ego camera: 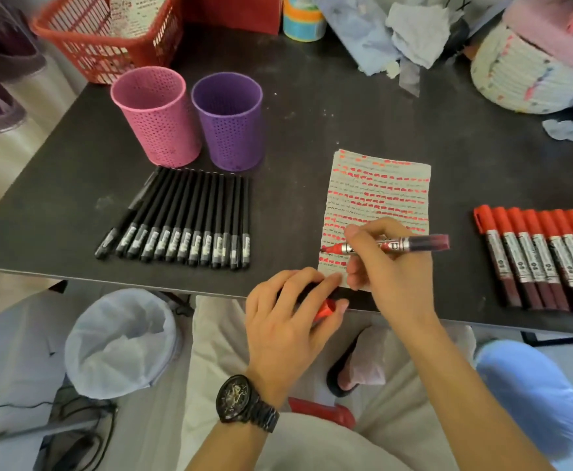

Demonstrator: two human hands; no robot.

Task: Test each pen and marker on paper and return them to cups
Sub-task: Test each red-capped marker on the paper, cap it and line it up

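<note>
Two hands busy: right hand [380, 266] pinches uncapped red-and-silver plastic marker [397, 245], tip at left edge of scribbled grey paper sheet [380, 188]; left hand [288, 314] pins its corner, pinching red plastic cap [326, 309]. Risks: stroke could overrun onto black tabletop [295, 130]; cap could drop.

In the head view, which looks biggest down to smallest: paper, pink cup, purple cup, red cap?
1. Paper
2. Pink cup and purple cup: they look about alike, so I won't rank them
3. Red cap, partly hidden by the left hand
</note>
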